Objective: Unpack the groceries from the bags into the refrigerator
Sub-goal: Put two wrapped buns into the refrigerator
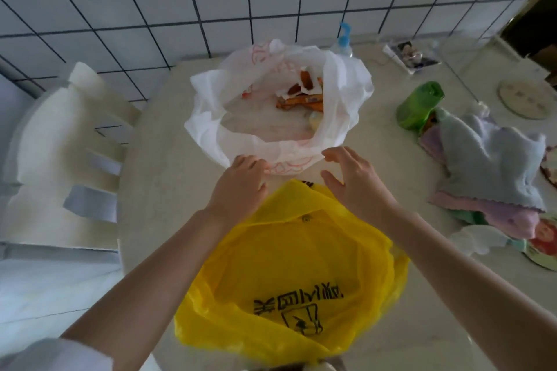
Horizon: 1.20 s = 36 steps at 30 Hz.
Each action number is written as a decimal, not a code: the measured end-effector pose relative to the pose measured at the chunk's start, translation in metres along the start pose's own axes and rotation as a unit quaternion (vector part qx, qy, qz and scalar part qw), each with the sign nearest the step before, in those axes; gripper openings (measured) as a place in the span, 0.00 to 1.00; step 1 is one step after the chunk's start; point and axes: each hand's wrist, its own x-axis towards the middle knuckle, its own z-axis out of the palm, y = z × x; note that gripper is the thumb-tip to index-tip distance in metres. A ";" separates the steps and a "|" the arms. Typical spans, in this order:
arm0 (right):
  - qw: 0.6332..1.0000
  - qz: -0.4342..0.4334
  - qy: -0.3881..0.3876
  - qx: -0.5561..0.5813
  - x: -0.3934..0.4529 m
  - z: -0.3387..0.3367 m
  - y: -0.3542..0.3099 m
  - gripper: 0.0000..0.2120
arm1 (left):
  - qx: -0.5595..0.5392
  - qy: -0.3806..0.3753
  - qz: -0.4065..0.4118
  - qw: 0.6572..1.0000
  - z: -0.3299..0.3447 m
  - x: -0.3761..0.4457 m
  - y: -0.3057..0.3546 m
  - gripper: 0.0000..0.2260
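Left hand (238,187) on upward-gaping white bag (211,117), orange packets (301,99) crosswise inside.

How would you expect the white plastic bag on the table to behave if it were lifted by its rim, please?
The white bag looks thin and crumpled, so it would probably sag and fold rather than keep its shape. Only a few orange packets lie inside, so it is likely light. The left hand touches its near rim, which seems to crease easily.

You've got soft, even daylight w/ faint shadows; wide-angle bends the edges, pic slightly blurry, chair (60,141) overexposed.
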 end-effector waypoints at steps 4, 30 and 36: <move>0.998 -0.032 -0.032 -0.032 0.059 -0.006 0.024 0.17 | 0.013 -0.019 -0.013 1.000 0.005 0.054 -0.007 0.18; 0.948 -0.112 -0.150 -0.257 0.192 0.009 0.129 0.52 | 0.072 -0.199 -0.107 0.971 0.072 0.128 -0.019 0.22; 0.952 -0.065 -0.120 -0.275 0.188 -0.002 0.136 0.47 | 0.075 -0.240 -0.123 0.960 0.072 0.155 -0.009 0.21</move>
